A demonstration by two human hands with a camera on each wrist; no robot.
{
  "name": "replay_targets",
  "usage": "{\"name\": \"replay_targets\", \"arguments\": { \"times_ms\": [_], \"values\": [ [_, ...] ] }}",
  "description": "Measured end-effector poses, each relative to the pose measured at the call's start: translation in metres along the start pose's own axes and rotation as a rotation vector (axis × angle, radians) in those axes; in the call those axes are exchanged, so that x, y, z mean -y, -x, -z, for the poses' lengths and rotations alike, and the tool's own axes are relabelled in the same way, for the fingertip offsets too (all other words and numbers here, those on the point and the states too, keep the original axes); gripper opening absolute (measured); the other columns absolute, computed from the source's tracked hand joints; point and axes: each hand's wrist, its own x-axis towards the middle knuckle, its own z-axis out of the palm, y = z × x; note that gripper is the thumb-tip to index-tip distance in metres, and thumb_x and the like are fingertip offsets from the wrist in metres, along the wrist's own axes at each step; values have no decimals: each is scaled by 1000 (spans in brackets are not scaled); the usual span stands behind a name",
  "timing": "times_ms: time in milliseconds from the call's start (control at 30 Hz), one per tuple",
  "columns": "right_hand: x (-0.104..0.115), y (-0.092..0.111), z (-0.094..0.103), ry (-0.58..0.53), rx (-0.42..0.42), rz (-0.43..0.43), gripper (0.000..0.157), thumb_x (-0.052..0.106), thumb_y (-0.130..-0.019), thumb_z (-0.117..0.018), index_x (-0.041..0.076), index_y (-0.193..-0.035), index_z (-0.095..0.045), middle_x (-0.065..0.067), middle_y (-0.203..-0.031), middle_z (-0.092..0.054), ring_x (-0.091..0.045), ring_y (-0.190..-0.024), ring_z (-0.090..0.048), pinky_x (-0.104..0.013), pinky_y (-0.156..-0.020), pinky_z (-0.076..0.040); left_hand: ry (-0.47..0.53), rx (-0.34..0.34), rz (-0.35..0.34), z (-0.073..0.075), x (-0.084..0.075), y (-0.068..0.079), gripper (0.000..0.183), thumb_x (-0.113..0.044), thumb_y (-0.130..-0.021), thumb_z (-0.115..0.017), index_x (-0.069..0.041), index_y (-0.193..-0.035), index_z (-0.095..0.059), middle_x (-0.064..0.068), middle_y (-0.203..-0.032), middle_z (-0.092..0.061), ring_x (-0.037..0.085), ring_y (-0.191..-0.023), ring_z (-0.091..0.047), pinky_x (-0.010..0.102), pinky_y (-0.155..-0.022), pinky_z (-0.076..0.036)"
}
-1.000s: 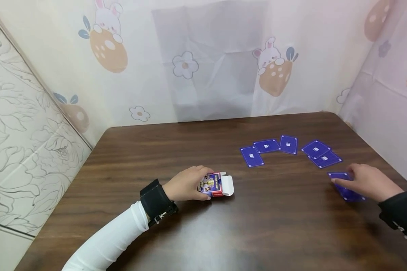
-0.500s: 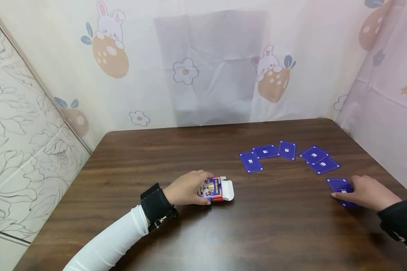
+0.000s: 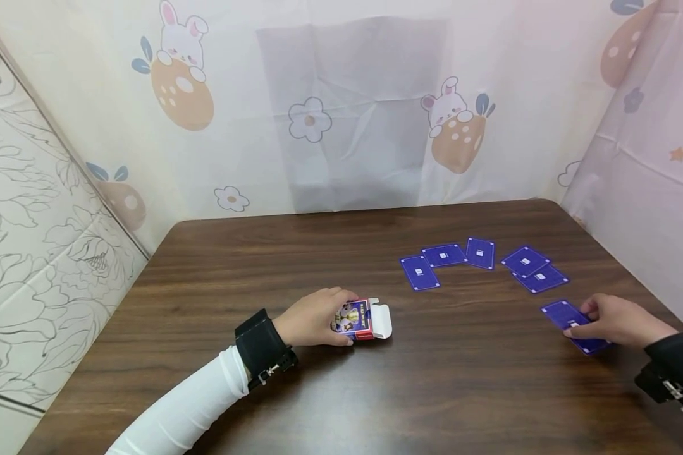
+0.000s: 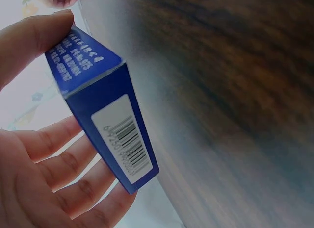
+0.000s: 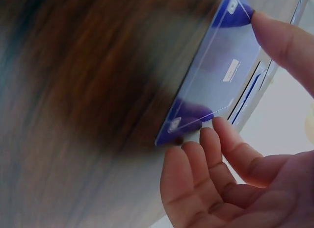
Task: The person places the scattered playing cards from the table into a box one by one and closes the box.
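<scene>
On my head feed, the left hand (image 3: 315,317) is wrapped round a small blue-and-red cardboard card box (image 3: 355,318) near the middle of the surface, a dark brown wood-grain tabletop (image 3: 375,411). Whether the box touches it, I can't tell. Its white flap (image 3: 382,321) sticks out open toward the right edge; the inside is hidden from me, so I can't call its contents. My left wrist feed adds what the head camera misses: the shut blue end with a white barcode label (image 4: 126,139), thumb on one side, fingers opposite.

Over near the right edge, the right hand (image 3: 620,322) pinches a blue rectangular playing card (image 3: 563,314), back up. The right wrist feed shows thumb and index finger at its edges, the other fingers curled; one card or several, I can't say.

Farther out, two overlapping blue cards (image 3: 541,279) lie toward the far right corner, and three more blue cards (image 3: 444,254) run leftward, below the far edge and its pale printed curtain (image 3: 364,126).
</scene>
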Motion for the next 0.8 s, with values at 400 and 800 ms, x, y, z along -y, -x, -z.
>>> {"name": "replay_targets", "arguments": {
  "times_ms": [400, 800],
  "values": [
    [9, -1, 7, -2, -49, 73, 67, 36, -64, -78, -12, -92, -42, -16, -76, -52, -29, -69, -51, -45, -60, -46, -15, 0, 11, 2, -1, 0, 71, -41, -71, -73, -9, -126, -43, 1, -108, -54, 11, -91, -47, 27, -76, -41],
    [29, 4, 16, -101, -75, 115, 18, 15, -84, -61, -2, -88, -56, 0, -72, -53, -15, -63, -47, -29, -53, -41, -12, 0, 13, 4, -4, 1, 70, -41, -71, -73, -8, -125, -44, 2, -108, -54, 11, -91, -48, 27, -78, -41]
  ]
}}
